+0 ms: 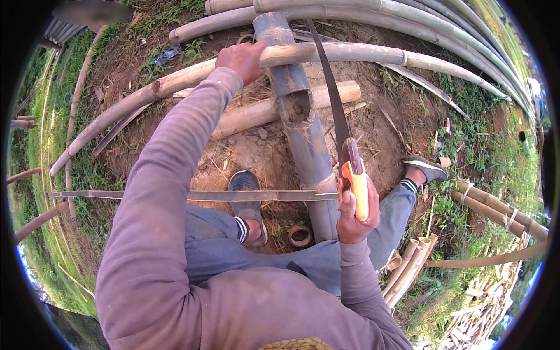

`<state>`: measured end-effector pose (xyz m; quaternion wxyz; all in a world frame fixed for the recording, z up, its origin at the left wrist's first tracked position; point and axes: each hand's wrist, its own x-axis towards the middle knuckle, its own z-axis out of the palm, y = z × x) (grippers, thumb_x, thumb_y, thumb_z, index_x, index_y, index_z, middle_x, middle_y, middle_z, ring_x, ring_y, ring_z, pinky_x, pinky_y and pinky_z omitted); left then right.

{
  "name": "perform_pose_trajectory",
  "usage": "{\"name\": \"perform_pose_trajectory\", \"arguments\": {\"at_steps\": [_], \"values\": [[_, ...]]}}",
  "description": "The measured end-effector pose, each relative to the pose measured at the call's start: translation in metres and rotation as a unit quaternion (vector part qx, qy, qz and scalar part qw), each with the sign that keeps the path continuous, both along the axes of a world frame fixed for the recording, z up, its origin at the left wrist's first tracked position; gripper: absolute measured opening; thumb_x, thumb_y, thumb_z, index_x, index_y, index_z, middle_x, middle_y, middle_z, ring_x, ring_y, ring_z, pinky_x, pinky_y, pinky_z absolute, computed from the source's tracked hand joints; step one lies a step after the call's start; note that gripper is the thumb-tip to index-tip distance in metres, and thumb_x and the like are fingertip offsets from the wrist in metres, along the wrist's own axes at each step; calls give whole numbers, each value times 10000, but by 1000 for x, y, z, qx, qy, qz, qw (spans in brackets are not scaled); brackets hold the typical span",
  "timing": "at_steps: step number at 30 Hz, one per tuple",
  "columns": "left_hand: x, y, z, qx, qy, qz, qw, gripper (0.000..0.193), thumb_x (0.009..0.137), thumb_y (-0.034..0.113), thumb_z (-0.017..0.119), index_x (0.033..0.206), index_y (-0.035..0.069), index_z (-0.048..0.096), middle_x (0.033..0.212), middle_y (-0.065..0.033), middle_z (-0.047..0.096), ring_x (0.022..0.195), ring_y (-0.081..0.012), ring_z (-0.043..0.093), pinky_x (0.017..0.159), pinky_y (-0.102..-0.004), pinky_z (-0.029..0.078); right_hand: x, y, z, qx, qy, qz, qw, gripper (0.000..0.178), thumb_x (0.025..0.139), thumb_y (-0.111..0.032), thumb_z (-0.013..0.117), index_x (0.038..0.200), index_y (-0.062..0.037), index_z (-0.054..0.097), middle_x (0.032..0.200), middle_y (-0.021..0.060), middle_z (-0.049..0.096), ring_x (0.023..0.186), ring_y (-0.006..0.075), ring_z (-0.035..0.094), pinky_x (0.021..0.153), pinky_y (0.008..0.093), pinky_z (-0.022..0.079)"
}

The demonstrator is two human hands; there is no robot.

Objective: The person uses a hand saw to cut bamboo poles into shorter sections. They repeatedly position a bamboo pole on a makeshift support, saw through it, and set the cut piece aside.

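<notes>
Bare brown earth (262, 151) outdoors, littered with dry straw, ringed by grass at the left and right edges. Long bamboo poles (443, 23) lie stacked along the far edge, at least five, curving with the lens.

A thick grey bamboo post (309, 146) runs from the far edge toward the person, with a notch cut in its top side. One pale bamboo pole (361, 53) lies crosswise over the post. Left hand (242, 58) is wrapped over this pole just left of the post, fingers curled down around it. A second, shorter pale bamboo length (274, 111) lies on the ground under the post, slanted.

Right hand (353, 213) is closed around the orange handle (357, 184) of a hand saw; its dark blade (329, 87) reaches away along the right side of the post and meets the crosswise pole at its far end.

One long thin split strip (192, 195) lies level across the person's lap, touching the post. Two shoes visible: left shoe (245, 195) beside the post, right shoe (427, 169) well right. One small bamboo ring (300, 235) on the ground near the left foot.

A bundle of short cut bamboo pieces (408, 268) lies at the near right; two tied poles (501, 213) beyond. Open dirt right of the saw; left side crowded by poles.
</notes>
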<state>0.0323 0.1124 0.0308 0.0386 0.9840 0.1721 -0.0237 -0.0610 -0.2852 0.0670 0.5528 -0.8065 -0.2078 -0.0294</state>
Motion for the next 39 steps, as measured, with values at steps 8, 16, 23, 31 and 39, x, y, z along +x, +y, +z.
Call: {"name": "perform_pose_trajectory", "arguments": {"at_steps": [8,16,23,31,39], "values": [[-5,-10,-11,11,6,22,1000,483,883,331,779,1300,197,576,1196,-102,728,1106,-351,728,951,-481,580,35,34,5,-32,-56,6,998,476,953,-71,765,1366,106,610,1250,230,724,1105,281,739,971,382,567],[-4,-8,-12,6,7,20,1000,498,878,338,787,1305,195,574,1198,-90,728,1121,-343,722,951,-483,583,21,16,-14,2,-53,3,999,443,986,-122,744,1349,100,619,1244,226,721,1019,260,732,889,356,578],[5,2,12,-18,58,27,998,585,829,373,819,1338,199,589,1216,-106,749,1160,-348,711,974,-488,574,52,45,-24,-11,-117,8,993,453,961,-76,746,1357,104,618,1273,231,720,1128,319,739,971,398,576],[15,3,9,-27,67,30,997,632,786,380,836,1361,224,624,1178,-133,764,1139,-363,717,983,-486,569,77,81,-21,5,-97,-3,995,451,968,-87,756,1350,112,624,1272,238,725,1124,305,748,971,386,582],[27,27,20,-77,93,-12,993,648,712,328,800,1332,192,670,1138,-146,771,1105,-370,719,971,-489,565,23,25,-25,68,-39,15,997,452,966,-60,739,1357,127,609,1270,255,722,1121,321,748,984,405,586]]}}
